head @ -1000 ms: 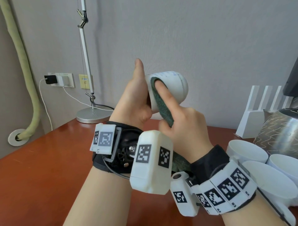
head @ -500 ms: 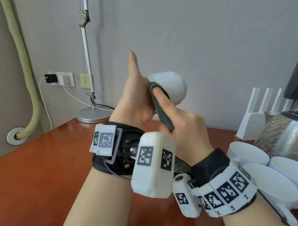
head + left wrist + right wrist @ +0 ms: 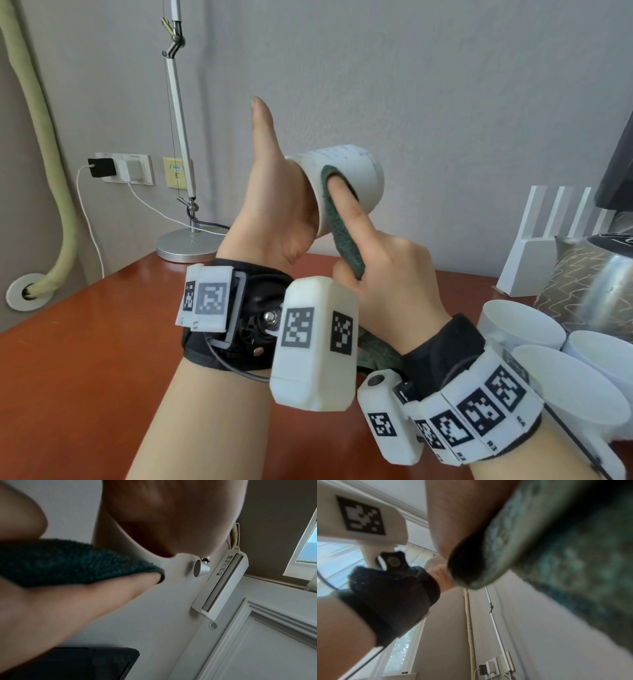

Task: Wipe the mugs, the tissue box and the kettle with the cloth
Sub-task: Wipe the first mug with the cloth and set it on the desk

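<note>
Mug (image 3: 346, 178) sits raised at the centre of the head view, lying on its side above the wooden table (image 3: 85, 342), grasped in your left hand (image 3: 274, 212) with the thumb sticking straight up. Your right hand (image 3: 390, 274) clutches the green cloth (image 3: 342, 233) and its index finger presses the fabric against the mug's side. At the right edge of the frame three more white mugs (image 3: 520, 329) stand close together on the table, the patterned metal kettle (image 3: 589, 287) just behind them. A lamp base (image 3: 186, 245) rests at the table's far edge, left of centre. Both wrist views are mostly filled by skin and blurred cloth.
</note>
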`<state>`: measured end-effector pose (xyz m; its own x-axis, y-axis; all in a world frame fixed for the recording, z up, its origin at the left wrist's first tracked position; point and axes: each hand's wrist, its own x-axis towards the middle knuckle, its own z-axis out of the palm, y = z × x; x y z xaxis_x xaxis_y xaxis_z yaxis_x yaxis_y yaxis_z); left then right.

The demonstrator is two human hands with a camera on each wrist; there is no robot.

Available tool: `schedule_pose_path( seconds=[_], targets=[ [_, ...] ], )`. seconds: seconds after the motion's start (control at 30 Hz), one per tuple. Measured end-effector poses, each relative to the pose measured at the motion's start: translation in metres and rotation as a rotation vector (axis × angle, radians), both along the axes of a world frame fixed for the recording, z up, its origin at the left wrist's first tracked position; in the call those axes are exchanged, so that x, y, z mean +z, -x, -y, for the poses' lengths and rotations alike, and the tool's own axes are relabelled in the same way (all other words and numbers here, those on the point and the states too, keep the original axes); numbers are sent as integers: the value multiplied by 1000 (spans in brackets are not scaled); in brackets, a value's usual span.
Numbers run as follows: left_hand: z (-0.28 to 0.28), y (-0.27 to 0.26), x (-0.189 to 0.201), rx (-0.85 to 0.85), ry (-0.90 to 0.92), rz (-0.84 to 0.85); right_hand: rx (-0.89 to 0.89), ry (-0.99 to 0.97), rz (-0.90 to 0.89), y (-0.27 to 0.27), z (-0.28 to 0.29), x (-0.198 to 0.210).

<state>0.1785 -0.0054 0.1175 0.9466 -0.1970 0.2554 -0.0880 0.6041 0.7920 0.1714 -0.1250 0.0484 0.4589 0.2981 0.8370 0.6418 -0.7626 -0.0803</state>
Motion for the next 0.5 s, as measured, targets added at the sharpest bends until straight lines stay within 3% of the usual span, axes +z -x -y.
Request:
schedule_pose_path(
  seconds=[0.17, 0.3, 0.5],
  targets=[
    [10, 3, -1, -48, -136, 23, -36, -5, 9, 1, 6, 9],
    [12, 7, 0, -155, -82, 41, -107, -50, -46, 0, 14, 11],
    [7, 4, -2, -16, -115, -2, -35, -16, -46, 2, 4, 7]
  ],
)
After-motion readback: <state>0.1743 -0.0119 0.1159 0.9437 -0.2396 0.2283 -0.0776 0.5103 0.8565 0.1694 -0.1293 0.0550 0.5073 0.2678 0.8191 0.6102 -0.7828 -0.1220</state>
